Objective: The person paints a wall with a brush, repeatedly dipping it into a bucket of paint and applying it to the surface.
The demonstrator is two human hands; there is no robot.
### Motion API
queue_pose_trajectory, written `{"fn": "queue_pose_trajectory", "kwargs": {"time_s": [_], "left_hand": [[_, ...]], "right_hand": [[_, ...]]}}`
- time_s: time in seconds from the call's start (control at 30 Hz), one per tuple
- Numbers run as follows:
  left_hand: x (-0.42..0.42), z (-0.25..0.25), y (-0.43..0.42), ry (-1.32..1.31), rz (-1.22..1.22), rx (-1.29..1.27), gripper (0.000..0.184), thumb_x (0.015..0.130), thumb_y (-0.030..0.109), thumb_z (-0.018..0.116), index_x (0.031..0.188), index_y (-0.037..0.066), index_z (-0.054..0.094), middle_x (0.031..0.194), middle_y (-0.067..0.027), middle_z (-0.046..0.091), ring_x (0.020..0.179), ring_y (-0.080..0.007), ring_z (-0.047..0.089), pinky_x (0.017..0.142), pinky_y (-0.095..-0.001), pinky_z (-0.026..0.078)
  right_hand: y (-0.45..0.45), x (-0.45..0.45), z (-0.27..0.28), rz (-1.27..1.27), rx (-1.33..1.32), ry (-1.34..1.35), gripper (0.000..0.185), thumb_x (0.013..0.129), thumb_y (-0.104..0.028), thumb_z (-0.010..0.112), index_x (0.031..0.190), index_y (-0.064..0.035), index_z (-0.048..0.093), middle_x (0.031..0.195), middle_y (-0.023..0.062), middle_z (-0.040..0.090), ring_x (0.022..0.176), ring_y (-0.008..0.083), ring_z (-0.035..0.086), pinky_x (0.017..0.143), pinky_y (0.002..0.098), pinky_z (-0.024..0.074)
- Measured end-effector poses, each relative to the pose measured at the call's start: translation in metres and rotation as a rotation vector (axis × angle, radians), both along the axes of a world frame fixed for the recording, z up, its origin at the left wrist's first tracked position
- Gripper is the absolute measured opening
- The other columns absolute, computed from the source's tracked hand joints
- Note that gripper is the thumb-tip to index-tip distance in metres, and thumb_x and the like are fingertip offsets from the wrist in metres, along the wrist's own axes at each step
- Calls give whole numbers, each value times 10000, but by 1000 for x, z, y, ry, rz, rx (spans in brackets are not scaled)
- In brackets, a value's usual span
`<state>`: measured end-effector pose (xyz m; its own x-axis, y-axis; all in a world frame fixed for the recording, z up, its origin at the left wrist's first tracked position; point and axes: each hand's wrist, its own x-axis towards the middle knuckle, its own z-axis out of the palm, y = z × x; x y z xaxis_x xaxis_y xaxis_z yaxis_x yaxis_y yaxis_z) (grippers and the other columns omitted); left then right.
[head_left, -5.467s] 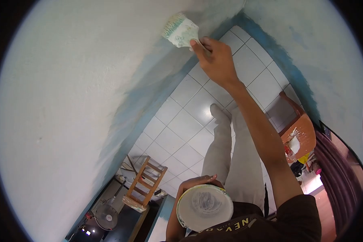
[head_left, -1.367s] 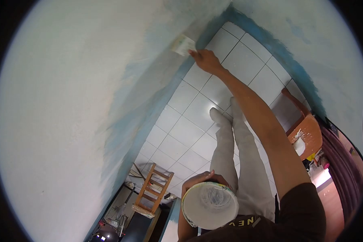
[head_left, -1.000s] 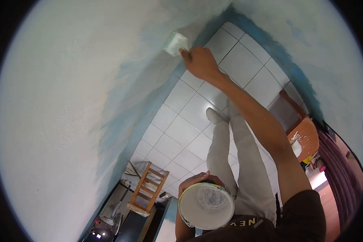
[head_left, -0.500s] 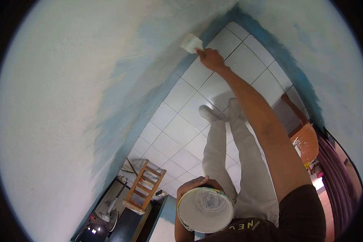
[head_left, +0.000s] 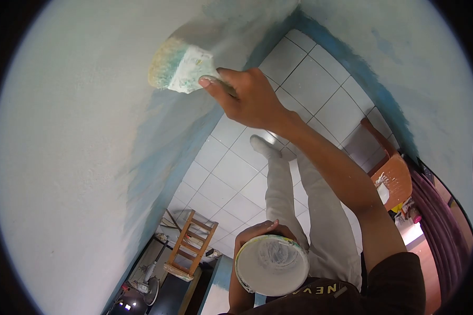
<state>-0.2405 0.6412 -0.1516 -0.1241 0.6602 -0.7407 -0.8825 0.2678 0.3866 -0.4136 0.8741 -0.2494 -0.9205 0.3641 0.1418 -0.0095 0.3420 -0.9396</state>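
Observation:
My right hand (head_left: pixel 245 94) grips the handle of a wide paintbrush (head_left: pixel 190 68) smeared with white paint. The brush's yellowish-green bristles press against the wall (head_left: pixel 89 115), or sit very close to it, in the upper left of the head view. Around it the wall is whitish, with patches of blue showing through. Low in the view, my left hand (head_left: pixel 263 229) is wrapped around the far side of a paint bucket (head_left: pixel 272 265), held at my waist. The inside of the bucket is coated with white paint; part of the left hand's fingers is hidden behind it.
A wooden ladder-like stool (head_left: pixel 192 244) stands lower left, beside a fan (head_left: pixel 151 290). At right are a wooden chair (head_left: pixel 394 181) with white stains and a purple curtain (head_left: pixel 439 241). White tiles (head_left: pixel 236 168) cover the floor; a second wall (head_left: pixel 420 68) rises at right.
My right hand has brought the brush up and left, from low by the floor edge to higher on the wall, nearer the camera. The bucket has shifted slightly with my left hand.

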Motion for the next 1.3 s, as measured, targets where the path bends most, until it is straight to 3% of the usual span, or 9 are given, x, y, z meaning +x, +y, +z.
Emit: {"fn": "queue_pose_trajectory", "kwargs": {"time_s": [0.13,0.2,0.33,0.4,0.5,0.63,0.8,1.13,1.3], "left_hand": [[11,11,18,338,316,151,300,1062,133,457,1201,-30,667,849,-276,690,770,-349,696,785,-436,565],[2,1,-2,-42,-8,-55,617,1089,419,369,1019,-93,706,897,-187,722,834,-234,679,840,-268,501],[36,-7,-14,317,224,2,645,1086,451,354,1050,-92,701,906,-193,723,858,-245,680,865,-273,498],[24,-6,0,278,207,3,500,1078,212,438,843,-153,687,856,-273,698,742,-341,692,786,-394,555],[14,-25,-19,-89,-74,57,656,1084,451,361,985,-93,714,891,-192,720,815,-235,679,822,-267,512],[13,-1,-3,41,6,-48,676,1082,470,350,986,-91,713,901,-193,722,810,-223,680,813,-287,515],[6,-10,1,-117,-50,42,663,1085,449,351,974,-95,713,892,-185,723,798,-209,677,802,-284,513],[25,-10,9,126,102,-7,612,1086,391,372,953,-100,711,901,-189,725,794,-243,678,812,-268,515],[27,-10,9,41,228,-111,428,1073,205,463,926,-122,697,852,-231,718,724,-260,696,738,-327,556]], "right_hand": [[9,-15,-105,12,21,-115,470,1027,-432,535,808,-36,661,521,121,559,447,315,559,475,417,462],[12,-11,-167,-9,108,-242,471,1027,-509,479,1046,-116,738,633,113,664,613,330,684,607,464,551],[23,2,-239,-49,124,-637,519,1023,-508,463,1078,-64,727,896,188,718,898,370,711,797,493,561],[22,6,-244,-56,111,-884,531,1022,-499,460,1088,-41,721,1001,214,722,993,389,698,855,498,555],[19,-6,-198,-60,79,-761,562,1023,-454,474,929,54,696,871,295,701,880,434,707,795,499,569],[3,-3,-90,-67,94,-420,517,1034,-341,511,685,16,645,514,195,582,472,381,605,497,451,487],[8,20,17,11,18,-62,529,1038,-366,527,644,-16,573,442,146,487,366,305,495,420,404,402],[39,-4,-208,52,96,-540,591,1048,-535,393,961,-52,723,844,218,711,865,404,702,788,496,554],[38,-5,-212,29,6,-876,566,1044,-469,412,1120,30,667,1043,251,710,1026,403,689,888,492,545]]}}
